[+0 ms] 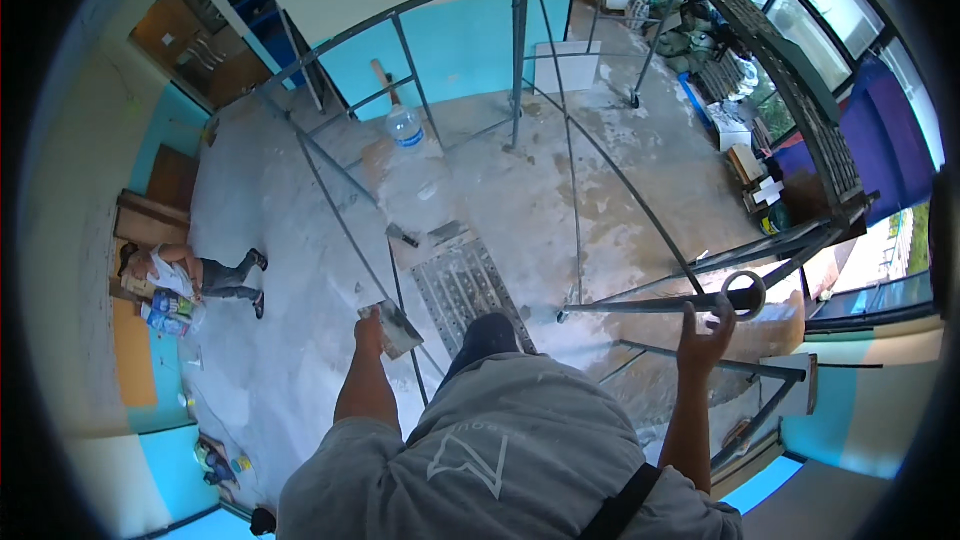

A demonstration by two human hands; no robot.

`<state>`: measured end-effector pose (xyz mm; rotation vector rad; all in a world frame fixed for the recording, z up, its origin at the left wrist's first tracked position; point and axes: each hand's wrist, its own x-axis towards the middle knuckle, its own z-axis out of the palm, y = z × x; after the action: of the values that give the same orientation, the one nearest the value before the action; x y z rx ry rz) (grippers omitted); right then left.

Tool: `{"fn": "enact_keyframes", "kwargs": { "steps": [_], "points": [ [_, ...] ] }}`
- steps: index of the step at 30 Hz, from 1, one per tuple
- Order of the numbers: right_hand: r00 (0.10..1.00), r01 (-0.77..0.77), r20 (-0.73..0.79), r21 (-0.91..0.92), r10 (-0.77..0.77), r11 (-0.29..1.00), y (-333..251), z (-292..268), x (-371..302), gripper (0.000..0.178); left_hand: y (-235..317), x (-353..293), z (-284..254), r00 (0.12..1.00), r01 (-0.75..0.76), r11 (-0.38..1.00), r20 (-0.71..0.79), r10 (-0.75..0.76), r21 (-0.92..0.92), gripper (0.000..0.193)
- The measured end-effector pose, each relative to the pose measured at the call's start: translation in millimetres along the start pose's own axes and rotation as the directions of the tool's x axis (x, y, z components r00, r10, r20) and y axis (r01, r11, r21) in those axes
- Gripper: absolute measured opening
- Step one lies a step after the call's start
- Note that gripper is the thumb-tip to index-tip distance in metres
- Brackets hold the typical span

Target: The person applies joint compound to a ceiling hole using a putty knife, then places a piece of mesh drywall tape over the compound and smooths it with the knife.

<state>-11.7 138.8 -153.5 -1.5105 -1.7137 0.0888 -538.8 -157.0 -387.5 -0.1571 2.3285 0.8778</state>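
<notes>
My left hand (370, 334) is closed round a flat, plaster-smeared trowel (401, 331), held out to the left of the metal platform. On the right, my right hand (703, 342) is up against a dark scaffold tube (640, 306), fingers bent over its lower side; how tightly they grip is hard to see. Just beyond those fingertips, a roll of tape (757, 283) hangs round the tube. Under me lies a perforated metal scaffold plank (465, 292), splashed with white, and my dark-clad leg is on it.
Scaffold frames and diagonal braces (570, 130) surround me. A large clear water bottle (405, 127) stands ahead, below the platform. A person (190, 272) sits by the left wall. Bags and boxes (715, 80) are piled under the right windows. White dust and wet patches mark the floor (310, 340).
</notes>
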Motion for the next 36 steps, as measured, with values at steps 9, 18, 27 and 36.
{"fn": "enact_keyframes", "kwargs": {
  "steps": [9, 18, 27, 36],
  "points": [
    [0.794, -0.263, 0.593, 0.133, 0.136, 0.955, -68.2, 140.2, -26.3, 0.036, 9.4, 77.1, -14.7, 0.983, 0.11, 0.851, 0.185, -0.015, -0.513, 0.028],
    [0.36, -0.646, 0.839, -0.091, 0.408, 0.758, -132.6, 326.9, -49.5, 0.032, 67.7, 213.8, -21.2, 1.0, -0.021, 0.998, 0.02, 0.022, -0.059, 0.036],
    [-0.291, -0.8, 0.867, -0.452, 0.404, 0.394, -138.6, 523.0, -130.4, 0.05, 109.0, 349.8, 8.1, 0.959, -0.255, 0.888, 0.215, 0.183, 0.382, 0.047],
    [-0.397, -0.794, 0.805, -0.543, 0.441, 0.275, -90.7, 726.6, -244.6, 0.045, 128.1, 463.3, 148.6, 0.925, -0.377, 0.655, 0.309, 0.223, 0.655, 0.036]
  ]
}}
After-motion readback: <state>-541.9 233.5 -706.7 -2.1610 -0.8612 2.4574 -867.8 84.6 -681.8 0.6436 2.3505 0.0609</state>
